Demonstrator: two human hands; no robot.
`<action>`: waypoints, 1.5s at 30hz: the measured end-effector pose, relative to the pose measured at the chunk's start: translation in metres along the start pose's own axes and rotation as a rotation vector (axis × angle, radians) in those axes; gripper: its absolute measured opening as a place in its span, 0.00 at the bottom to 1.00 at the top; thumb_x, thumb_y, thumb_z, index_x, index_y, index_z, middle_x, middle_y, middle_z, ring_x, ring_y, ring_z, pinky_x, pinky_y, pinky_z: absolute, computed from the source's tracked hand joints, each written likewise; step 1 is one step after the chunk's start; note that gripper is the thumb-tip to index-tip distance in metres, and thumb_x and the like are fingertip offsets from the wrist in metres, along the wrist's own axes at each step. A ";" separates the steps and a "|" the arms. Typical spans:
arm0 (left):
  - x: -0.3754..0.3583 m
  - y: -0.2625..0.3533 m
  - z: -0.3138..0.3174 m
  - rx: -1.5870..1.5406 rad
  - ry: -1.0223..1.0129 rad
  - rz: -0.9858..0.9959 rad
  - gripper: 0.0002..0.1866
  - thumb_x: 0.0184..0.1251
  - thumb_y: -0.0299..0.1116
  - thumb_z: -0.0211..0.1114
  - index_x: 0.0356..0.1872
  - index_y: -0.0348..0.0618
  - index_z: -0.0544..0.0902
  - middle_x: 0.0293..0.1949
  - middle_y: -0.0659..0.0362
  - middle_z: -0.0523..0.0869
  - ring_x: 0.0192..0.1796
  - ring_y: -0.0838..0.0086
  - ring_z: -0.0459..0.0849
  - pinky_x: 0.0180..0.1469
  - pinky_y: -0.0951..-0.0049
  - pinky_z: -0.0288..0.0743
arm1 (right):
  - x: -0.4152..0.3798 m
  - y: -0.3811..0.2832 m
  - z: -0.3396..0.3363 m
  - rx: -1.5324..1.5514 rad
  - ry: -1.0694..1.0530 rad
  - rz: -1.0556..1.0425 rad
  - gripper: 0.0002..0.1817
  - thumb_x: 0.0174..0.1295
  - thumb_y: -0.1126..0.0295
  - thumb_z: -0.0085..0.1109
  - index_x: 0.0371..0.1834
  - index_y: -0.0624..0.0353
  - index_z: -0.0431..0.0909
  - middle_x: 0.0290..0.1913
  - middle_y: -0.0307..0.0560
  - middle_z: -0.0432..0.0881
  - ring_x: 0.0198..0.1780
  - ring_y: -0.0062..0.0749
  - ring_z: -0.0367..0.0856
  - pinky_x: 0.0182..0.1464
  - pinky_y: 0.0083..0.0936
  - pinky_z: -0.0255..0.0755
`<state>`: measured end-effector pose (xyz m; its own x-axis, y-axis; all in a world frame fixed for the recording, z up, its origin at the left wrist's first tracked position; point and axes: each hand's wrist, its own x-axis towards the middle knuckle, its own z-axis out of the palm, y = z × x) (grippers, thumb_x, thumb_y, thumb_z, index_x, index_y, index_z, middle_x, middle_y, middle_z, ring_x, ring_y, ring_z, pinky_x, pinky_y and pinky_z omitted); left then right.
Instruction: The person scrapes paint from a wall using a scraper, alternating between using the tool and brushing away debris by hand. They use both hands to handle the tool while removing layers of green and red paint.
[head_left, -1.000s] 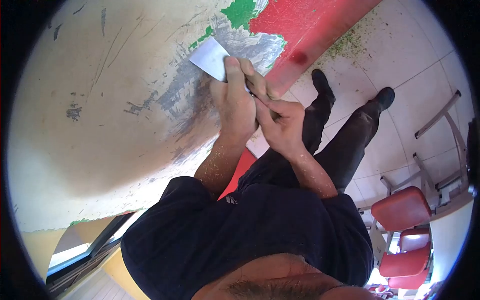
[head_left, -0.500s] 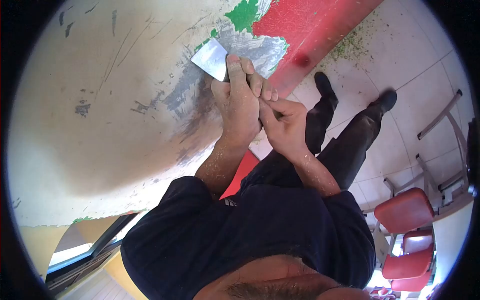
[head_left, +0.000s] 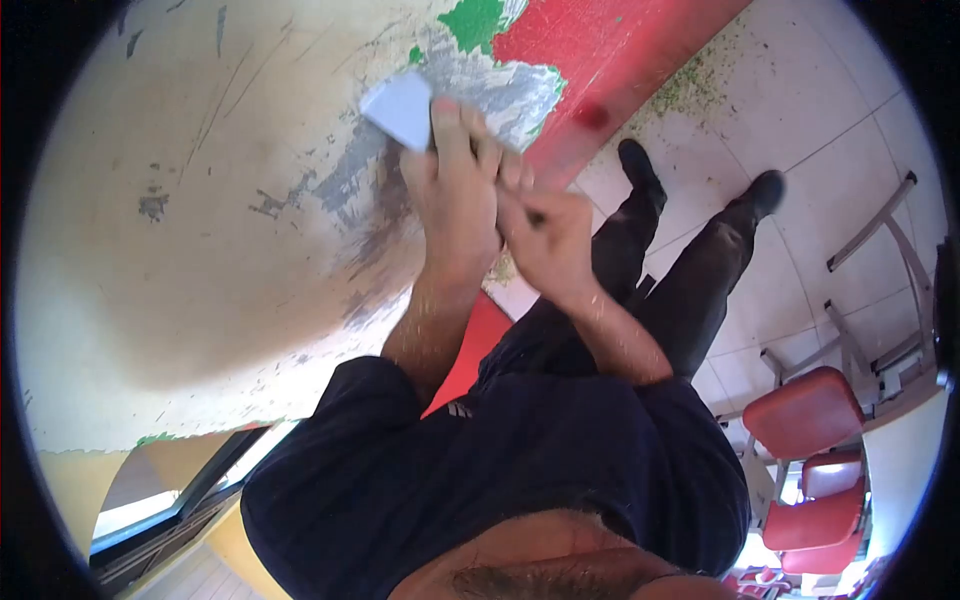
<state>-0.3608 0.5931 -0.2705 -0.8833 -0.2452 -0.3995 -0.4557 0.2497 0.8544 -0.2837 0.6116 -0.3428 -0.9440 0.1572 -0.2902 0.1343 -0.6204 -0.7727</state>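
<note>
A scraper (head_left: 400, 110) with a broad, shiny metal blade lies against the worn painted wall (head_left: 250, 220), at the edge of a bare grey patch (head_left: 365, 180). Its handle is mostly hidden in my grip. My left hand (head_left: 453, 205) is closed around the handle close to the blade, thumb laid along it. Just behind, my right hand (head_left: 553, 245) is closed at the handle's rear, its fingers meeting those of the left. Green and red paint (head_left: 600, 60) borders the grey patch on the right. Dust and flakes cling to both forearms.
Paint crumbs (head_left: 695, 90) are scattered over the tiled floor (head_left: 800, 230) beside the wall's foot. My shoes stand on the tiles. Red chairs (head_left: 805, 412) with metal legs are at the right, by a table edge. A window frame (head_left: 190, 500) shows at lower left.
The scraper and both hands have shifted a little to the left and slightly up along the wall. The grip looks the same, with some motion blur now.
</note>
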 end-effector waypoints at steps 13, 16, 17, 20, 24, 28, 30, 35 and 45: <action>-0.010 -0.009 -0.011 -0.046 0.025 -0.110 0.20 0.79 0.44 0.42 0.26 0.46 0.66 0.15 0.66 0.61 0.16 0.77 0.64 0.22 0.71 0.69 | -0.019 -0.001 0.005 0.109 0.008 0.129 0.08 0.61 0.72 0.62 0.27 0.65 0.82 0.13 0.40 0.69 0.19 0.11 0.65 0.20 0.23 0.61; 0.001 0.014 0.004 0.031 -0.009 0.051 0.20 0.79 0.44 0.42 0.26 0.46 0.66 0.15 0.65 0.61 0.16 0.77 0.64 0.22 0.71 0.69 | 0.007 -0.015 0.014 0.130 0.054 0.072 0.08 0.61 0.71 0.62 0.27 0.64 0.83 0.12 0.43 0.69 0.18 0.12 0.65 0.20 0.23 0.61; -0.001 0.011 -0.001 0.030 -0.025 0.049 0.19 0.79 0.44 0.43 0.26 0.46 0.66 0.15 0.65 0.61 0.16 0.77 0.64 0.22 0.71 0.69 | 0.003 -0.011 0.014 0.087 0.042 0.042 0.08 0.61 0.71 0.62 0.27 0.64 0.83 0.12 0.44 0.69 0.17 0.12 0.65 0.20 0.23 0.61; -0.001 0.003 -0.016 0.045 -0.067 0.033 0.19 0.79 0.44 0.43 0.26 0.47 0.66 0.16 0.65 0.61 0.16 0.77 0.64 0.22 0.71 0.69 | -0.007 0.000 0.017 0.038 0.043 -0.010 0.08 0.61 0.72 0.62 0.26 0.64 0.83 0.13 0.47 0.71 0.16 0.15 0.66 0.19 0.24 0.61; -0.001 0.002 -0.010 0.017 0.028 -0.020 0.18 0.79 0.44 0.43 0.27 0.47 0.66 0.16 0.66 0.61 0.16 0.77 0.64 0.21 0.71 0.68 | -0.007 0.003 0.014 0.043 -0.010 0.051 0.09 0.61 0.72 0.61 0.25 0.64 0.82 0.13 0.48 0.72 0.15 0.18 0.69 0.19 0.24 0.62; -0.012 0.001 -0.016 0.032 -0.001 -0.027 0.18 0.79 0.44 0.43 0.28 0.47 0.66 0.16 0.65 0.61 0.17 0.76 0.64 0.22 0.71 0.68 | -0.016 -0.009 0.009 0.046 -0.020 0.060 0.08 0.61 0.73 0.61 0.26 0.64 0.81 0.13 0.48 0.72 0.15 0.18 0.69 0.19 0.24 0.61; -0.004 0.002 -0.015 0.085 -0.001 0.040 0.18 0.79 0.44 0.42 0.28 0.47 0.66 0.16 0.65 0.61 0.16 0.76 0.64 0.22 0.71 0.68 | -0.006 -0.007 0.012 0.092 -0.029 0.054 0.07 0.61 0.74 0.61 0.26 0.64 0.81 0.13 0.48 0.72 0.15 0.18 0.70 0.19 0.23 0.62; -0.012 -0.001 -0.017 0.007 -0.014 -0.032 0.18 0.79 0.43 0.42 0.28 0.45 0.66 0.16 0.65 0.61 0.16 0.76 0.64 0.21 0.70 0.69 | -0.014 -0.005 0.011 0.053 -0.012 0.037 0.10 0.62 0.74 0.60 0.22 0.65 0.79 0.11 0.46 0.70 0.15 0.15 0.67 0.18 0.24 0.59; 0.001 -0.005 -0.008 0.037 -0.061 -0.058 0.18 0.78 0.44 0.44 0.28 0.45 0.66 0.16 0.65 0.61 0.17 0.76 0.65 0.22 0.69 0.69 | -0.008 -0.002 0.006 0.016 0.055 0.023 0.11 0.63 0.75 0.59 0.23 0.67 0.78 0.12 0.42 0.69 0.18 0.12 0.65 0.20 0.22 0.59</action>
<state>-0.3587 0.5838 -0.2729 -0.8600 -0.2029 -0.4681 -0.5088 0.2715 0.8170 -0.2779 0.6067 -0.3358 -0.9228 0.1843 -0.3385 0.1505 -0.6362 -0.7567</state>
